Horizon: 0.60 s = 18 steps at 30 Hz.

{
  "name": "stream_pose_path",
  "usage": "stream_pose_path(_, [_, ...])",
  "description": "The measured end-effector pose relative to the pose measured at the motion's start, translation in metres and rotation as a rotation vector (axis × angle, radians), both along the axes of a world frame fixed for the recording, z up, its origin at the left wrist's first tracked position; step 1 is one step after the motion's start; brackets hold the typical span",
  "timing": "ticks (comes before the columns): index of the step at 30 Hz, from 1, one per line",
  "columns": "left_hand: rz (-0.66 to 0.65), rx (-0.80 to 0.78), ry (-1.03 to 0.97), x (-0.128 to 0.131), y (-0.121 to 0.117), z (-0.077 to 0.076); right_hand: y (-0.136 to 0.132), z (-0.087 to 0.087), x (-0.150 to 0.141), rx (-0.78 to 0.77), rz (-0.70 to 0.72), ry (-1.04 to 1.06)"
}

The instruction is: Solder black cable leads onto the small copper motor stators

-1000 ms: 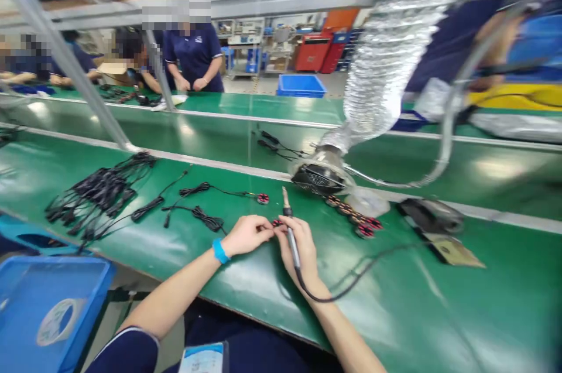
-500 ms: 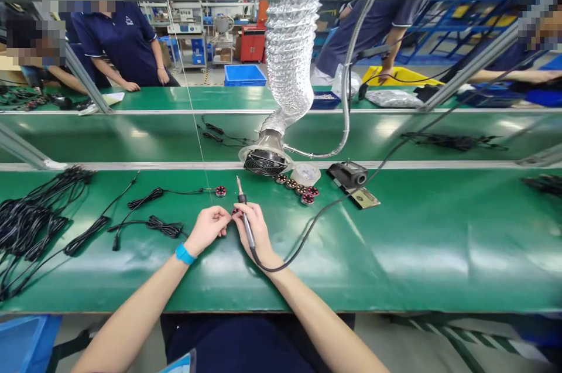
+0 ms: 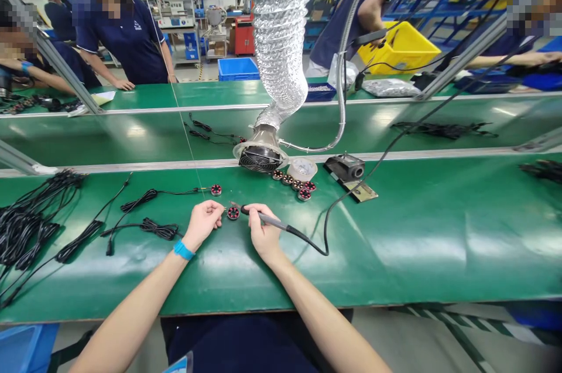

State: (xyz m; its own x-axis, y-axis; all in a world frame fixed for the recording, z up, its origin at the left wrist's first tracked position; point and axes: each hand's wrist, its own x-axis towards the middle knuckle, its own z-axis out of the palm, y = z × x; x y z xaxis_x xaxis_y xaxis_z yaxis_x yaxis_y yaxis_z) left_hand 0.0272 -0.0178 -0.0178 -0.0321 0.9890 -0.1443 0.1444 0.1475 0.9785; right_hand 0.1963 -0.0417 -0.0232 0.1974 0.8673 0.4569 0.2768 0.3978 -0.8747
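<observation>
My right hand is closed round a soldering iron, held nearly level with its tip pointing left. The tip is just above a small round red-and-black coil part on the green bench. Left of that part, my left hand, with a blue band at the wrist, has its fingers pinched together. A thin solder wire hangs from above and runs down to this hand; its end is hidden by the fingers. Another coil part, joined to a black cable, lies farther back.
Bundled black cables cover the bench's left side. Ahead are a fume extractor fan on a foil duct, several coil parts, a tape roll and an iron stand. The iron's cord trails right. Co-workers stand beyond.
My right hand has turned the iron from upright to nearly level, tip leftward. The coil part between my hands now lies uncovered. A person behind has tilted the yellow bin up.
</observation>
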Motion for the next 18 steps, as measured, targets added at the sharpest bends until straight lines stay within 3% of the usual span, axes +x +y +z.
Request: stream_pose_path(18, [0.002,0.003,0.022,-0.0001,0.0003,-0.0027,-0.0016,0.0020,-0.0022,-0.013,0.073,-0.036])
